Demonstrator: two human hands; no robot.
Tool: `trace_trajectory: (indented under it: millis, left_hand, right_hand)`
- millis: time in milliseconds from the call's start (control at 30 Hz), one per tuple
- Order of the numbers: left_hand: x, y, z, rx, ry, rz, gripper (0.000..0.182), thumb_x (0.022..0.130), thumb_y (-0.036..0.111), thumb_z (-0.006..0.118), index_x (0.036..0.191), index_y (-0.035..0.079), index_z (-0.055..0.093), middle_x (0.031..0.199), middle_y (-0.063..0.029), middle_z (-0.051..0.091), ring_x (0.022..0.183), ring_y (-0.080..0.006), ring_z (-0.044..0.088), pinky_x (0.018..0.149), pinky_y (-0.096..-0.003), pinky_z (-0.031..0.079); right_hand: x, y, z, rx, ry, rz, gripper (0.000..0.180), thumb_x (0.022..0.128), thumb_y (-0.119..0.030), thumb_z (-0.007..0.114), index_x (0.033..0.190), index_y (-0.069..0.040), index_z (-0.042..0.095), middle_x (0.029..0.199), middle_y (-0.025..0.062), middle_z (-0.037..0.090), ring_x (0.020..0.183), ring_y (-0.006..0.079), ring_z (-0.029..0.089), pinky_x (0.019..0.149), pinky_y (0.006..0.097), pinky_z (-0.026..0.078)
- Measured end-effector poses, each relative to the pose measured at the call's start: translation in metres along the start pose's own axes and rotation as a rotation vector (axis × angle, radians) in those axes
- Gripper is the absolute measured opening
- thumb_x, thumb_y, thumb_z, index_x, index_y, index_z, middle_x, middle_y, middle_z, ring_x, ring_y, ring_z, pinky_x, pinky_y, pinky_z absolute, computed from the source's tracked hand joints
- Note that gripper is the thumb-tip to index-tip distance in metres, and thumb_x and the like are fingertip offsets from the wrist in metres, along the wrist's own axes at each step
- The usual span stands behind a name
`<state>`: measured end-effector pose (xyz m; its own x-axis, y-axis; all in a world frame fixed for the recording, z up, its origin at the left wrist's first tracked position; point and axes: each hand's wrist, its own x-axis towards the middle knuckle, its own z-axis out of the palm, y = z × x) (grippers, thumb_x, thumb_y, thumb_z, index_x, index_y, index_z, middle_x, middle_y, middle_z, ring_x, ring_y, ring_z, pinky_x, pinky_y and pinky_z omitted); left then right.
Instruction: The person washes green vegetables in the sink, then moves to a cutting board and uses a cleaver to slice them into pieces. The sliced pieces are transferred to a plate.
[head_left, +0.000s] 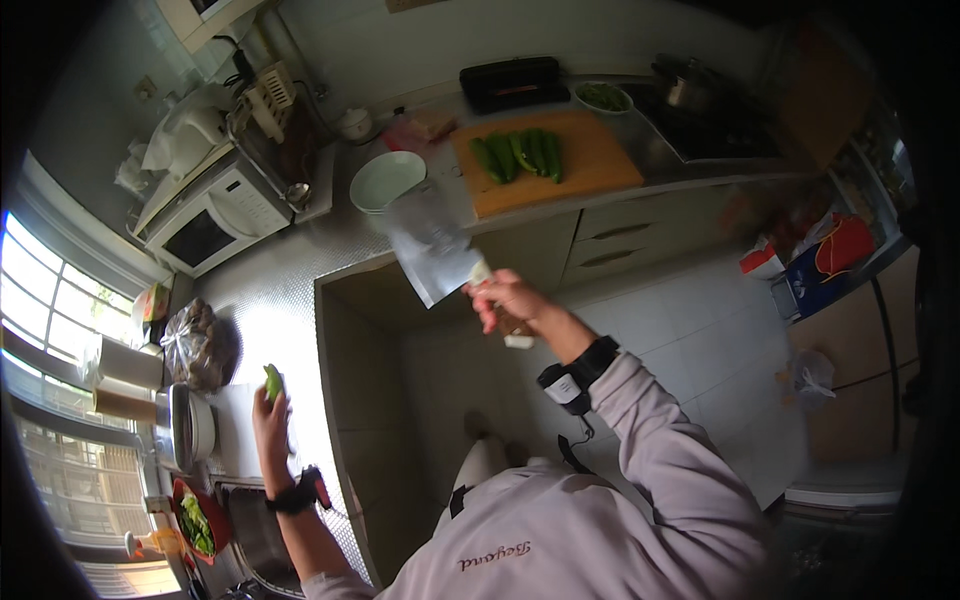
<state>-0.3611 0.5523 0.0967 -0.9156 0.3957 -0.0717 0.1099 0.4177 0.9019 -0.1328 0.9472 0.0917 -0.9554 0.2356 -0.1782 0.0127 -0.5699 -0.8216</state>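
My right hand (506, 300) is closed round the handle of a cleaver (427, 247), whose broad metal blade points up and left over the counter's edge. Part of the blade is blurred and overlaps the rim of a pale green plate (388, 180). My left hand (271, 420) holds a green vegetable (273, 381), seemingly a pepper, above the metal counter at the left. Several long green peppers (517, 155) lie side by side on a wooden cutting board (589, 165), beyond the cleaver.
A microwave (217, 217) stands at the upper left. Along the window are a bag of brown items (196, 345) and a red basin of greens (199, 525) beside the sink (262, 536). Behind the board are a black appliance (514, 82), a bowl of cut greens (604, 97) and a stove (705, 127).
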Motion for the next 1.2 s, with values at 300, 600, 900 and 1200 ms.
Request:
trace_trajectory:
  millis: [300, 600, 900, 1200]
  left_hand:
    - [0.198, 0.110, 0.272, 0.004, -0.372, 0.296, 0.041, 0.084, 0.021, 0.060, 0.116, -0.001, 0.048, 0.086, -0.0140, 0.063, 0.069, -0.0190, 0.059, 0.064, -0.0311, 0.047]
    - [0.334, 0.152, 0.494, 0.268, -0.356, 0.283, 0.041, 0.083, 0.024, 0.057, 0.108, -0.005, 0.044, 0.098, -0.0314, 0.058, 0.097, -0.0446, 0.055, 0.082, -0.0476, 0.044]
    - [0.372, 0.155, 0.573, 0.367, -0.350, 0.314, 0.039, 0.082, 0.019, 0.057, 0.111, -0.004, 0.044, 0.099, -0.0280, 0.058, 0.095, -0.0433, 0.055, 0.081, -0.0487, 0.044]
    - [0.391, 0.205, 0.615, 0.481, -0.286, 0.436, 0.041, 0.079, 0.015, 0.061, 0.116, 0.001, 0.050, 0.103, -0.0219, 0.056, 0.096, -0.0399, 0.054, 0.081, -0.0438, 0.044]
  right_hand:
    - [-0.006, -0.108, -0.160, -0.086, 0.511, -0.166, 0.014, 0.087, -0.021, 0.058, 0.081, -0.010, 0.053, 0.060, -0.0006, 0.052, 0.046, 0.0097, 0.050, 0.047, 0.0282, 0.047]
    - [0.024, -0.135, -0.261, -0.159, 0.722, -0.125, 0.014, 0.086, -0.021, 0.058, 0.084, -0.007, 0.052, 0.063, 0.0014, 0.052, 0.046, 0.0112, 0.051, 0.046, 0.0286, 0.046]
    - [0.063, -0.164, -0.328, -0.510, 0.765, 0.023, 0.011, 0.084, -0.011, 0.055, 0.089, -0.003, 0.050, 0.064, 0.0026, 0.051, 0.046, 0.0108, 0.050, 0.044, 0.0266, 0.042]
    - [0.094, -0.221, -0.415, -0.969, 0.634, 0.083, 0.017, 0.082, -0.014, 0.057, 0.090, -0.001, 0.048, 0.064, 0.0096, 0.054, 0.056, 0.0222, 0.056, 0.053, 0.0342, 0.045]
